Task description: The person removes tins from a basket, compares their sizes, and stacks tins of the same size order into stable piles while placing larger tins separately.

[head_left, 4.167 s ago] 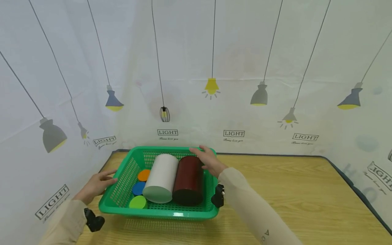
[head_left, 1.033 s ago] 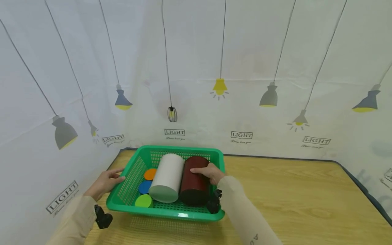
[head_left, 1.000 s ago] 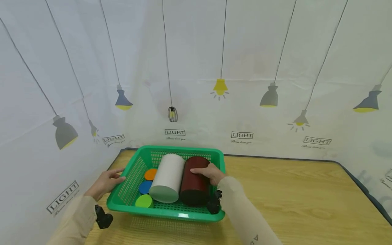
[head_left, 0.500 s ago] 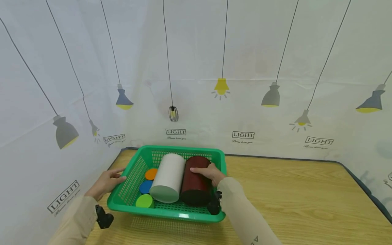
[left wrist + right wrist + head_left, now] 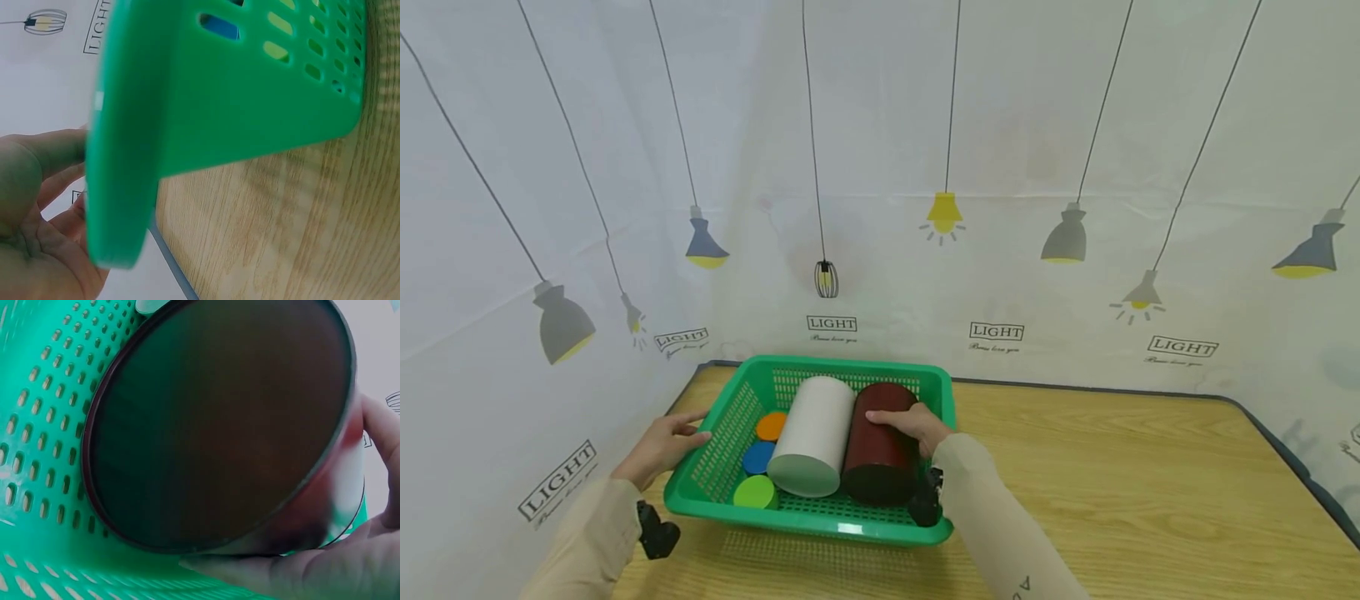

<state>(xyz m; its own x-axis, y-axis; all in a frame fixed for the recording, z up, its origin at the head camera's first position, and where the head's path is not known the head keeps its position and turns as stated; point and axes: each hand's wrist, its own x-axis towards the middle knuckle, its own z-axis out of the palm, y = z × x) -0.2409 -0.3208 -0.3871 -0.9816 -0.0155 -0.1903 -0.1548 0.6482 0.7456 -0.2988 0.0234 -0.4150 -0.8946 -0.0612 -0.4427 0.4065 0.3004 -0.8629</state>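
A green perforated basket (image 5: pixel 700 467) sits on the wooden table's left part. In it lie a white cylinder (image 5: pixel 812 442) and a dark red cylinder (image 5: pixel 876 462) side by side, both on their sides. My right hand (image 5: pixel 904 419) grips the dark red cylinder from above. In the right wrist view, fingers and palm (image 5: pixel 350 562) wrap round the dark red cylinder (image 5: pixel 219 425). My left hand (image 5: pixel 664 440) rests with straight fingers against the basket's left rim, as also seen in the left wrist view where the left hand (image 5: pixel 34 212) lies behind the rim (image 5: pixel 125 162).
Orange (image 5: pixel 771 426), blue (image 5: pixel 757 457) and green (image 5: pixel 755 492) discs lie in the basket left of the white cylinder. Bare wooden table (image 5: pixel 1112 475) stretches to the right. A printed white curtain (image 5: pixel 1000 250) closes the back and left sides.
About four seconds ago my right hand lay on the basket's far rim; it has since come down onto the dark red cylinder. Over the last second nothing visibly moved.
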